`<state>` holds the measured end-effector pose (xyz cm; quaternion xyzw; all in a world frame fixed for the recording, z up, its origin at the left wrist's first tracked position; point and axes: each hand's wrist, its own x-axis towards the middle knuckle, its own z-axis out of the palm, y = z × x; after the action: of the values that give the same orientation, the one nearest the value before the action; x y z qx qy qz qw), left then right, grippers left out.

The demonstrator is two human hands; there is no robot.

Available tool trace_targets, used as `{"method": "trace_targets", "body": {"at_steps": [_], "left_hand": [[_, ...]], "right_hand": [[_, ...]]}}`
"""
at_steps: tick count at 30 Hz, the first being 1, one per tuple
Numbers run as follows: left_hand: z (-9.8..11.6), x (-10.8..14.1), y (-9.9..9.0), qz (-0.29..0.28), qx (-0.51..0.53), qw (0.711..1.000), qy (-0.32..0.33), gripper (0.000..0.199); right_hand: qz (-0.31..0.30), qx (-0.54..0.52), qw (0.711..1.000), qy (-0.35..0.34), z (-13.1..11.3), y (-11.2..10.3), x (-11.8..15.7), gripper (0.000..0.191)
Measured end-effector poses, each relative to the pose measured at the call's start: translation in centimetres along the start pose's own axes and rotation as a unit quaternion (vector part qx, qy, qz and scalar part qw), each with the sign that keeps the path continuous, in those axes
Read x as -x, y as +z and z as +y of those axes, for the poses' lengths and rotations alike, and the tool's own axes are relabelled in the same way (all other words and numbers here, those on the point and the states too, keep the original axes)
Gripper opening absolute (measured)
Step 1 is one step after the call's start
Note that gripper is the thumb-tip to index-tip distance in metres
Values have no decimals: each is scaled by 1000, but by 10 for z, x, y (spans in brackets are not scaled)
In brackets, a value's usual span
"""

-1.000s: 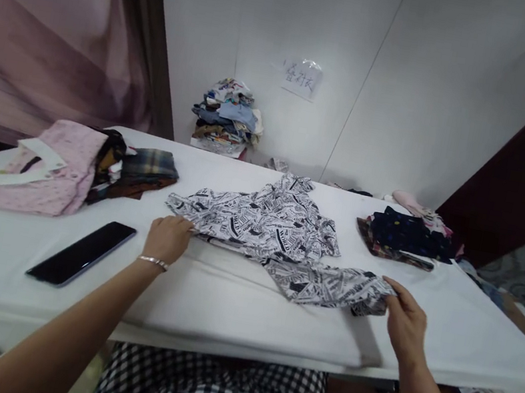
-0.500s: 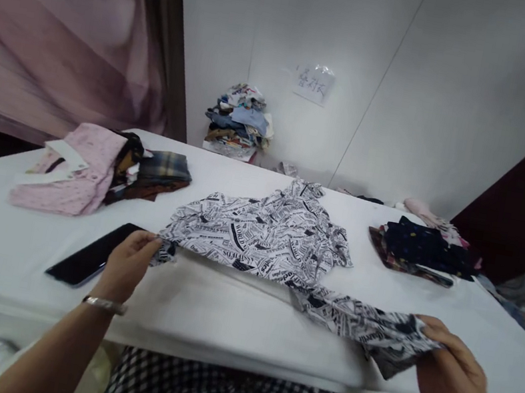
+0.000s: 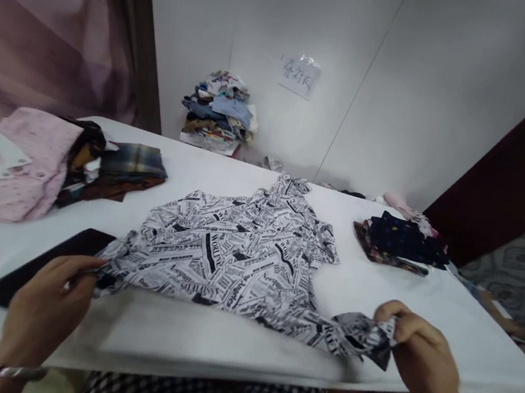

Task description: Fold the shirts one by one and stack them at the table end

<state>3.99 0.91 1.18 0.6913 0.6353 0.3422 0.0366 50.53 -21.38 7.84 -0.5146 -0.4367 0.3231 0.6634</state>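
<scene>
A white shirt with black newspaper print (image 3: pixel 238 246) lies spread on the white table (image 3: pixel 157 334), its collar end toward the wall. My left hand (image 3: pixel 51 301) pinches the shirt's near left corner, beside a black phone or tablet (image 3: pixel 45 263) that it partly covers. At the right, my right hand (image 3: pixel 418 353) grips the bunched end of a sleeve just over the table's front edge. Both hands are closed on the cloth.
Folded clothes lie at the left, a pink shirt (image 3: pixel 34 163) and a plaid one (image 3: pixel 134 162). A dark folded pile (image 3: pixel 402 240) is at the right. A tall clothes stack (image 3: pixel 221 111) stands by the wall under a paper sign (image 3: pixel 299 75).
My left hand has moved left and nearer, pulling its corner of the shirt along. My right hand has moved slightly left, its sleeve end now more bunched. The view has shifted too.
</scene>
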Motion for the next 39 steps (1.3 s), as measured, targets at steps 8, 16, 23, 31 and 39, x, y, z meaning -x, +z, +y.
{"method": "trace_targets", "body": {"at_steps": [8,16,23,31,39], "left_hand": [[10,-9,24,-74,-137,983,93,45],[7,21,63,-123,-83,941,304,50],[7,6,75,-138,-71,948,279,32],[23,16,70,-154,-15,928,340,26],[18,19,56,-129,-36,948,288,41]], "right_hand": [[-29,-5,999,-14,14,104,-110,14],[31,560,828,22,91,27,-174,43],[2,639,765,81,133,-30,-159,35],[8,665,740,100,115,-95,-148,29],[-19,539,842,-31,113,-5,-122,45]]}}
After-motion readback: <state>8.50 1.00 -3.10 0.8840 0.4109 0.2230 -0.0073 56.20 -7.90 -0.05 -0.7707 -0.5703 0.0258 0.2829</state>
